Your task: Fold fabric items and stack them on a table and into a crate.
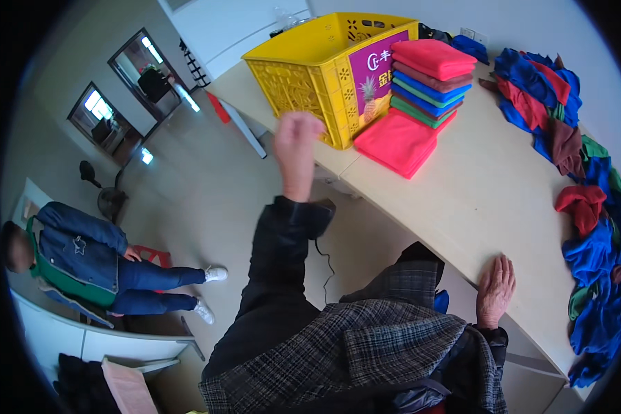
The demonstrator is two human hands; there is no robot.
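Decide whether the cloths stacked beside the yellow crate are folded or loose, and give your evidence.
Folded. The stack beside the crate lies in flat, square-edged layers, unlike the crumpled pile further along the table.

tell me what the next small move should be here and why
Probably reach the right hand across to the loose cloths. It lies flat and empty on the table edge, the left hand is raised in a blurred fist holding nothing, and the folded stack by the yellow crate suggests folding.
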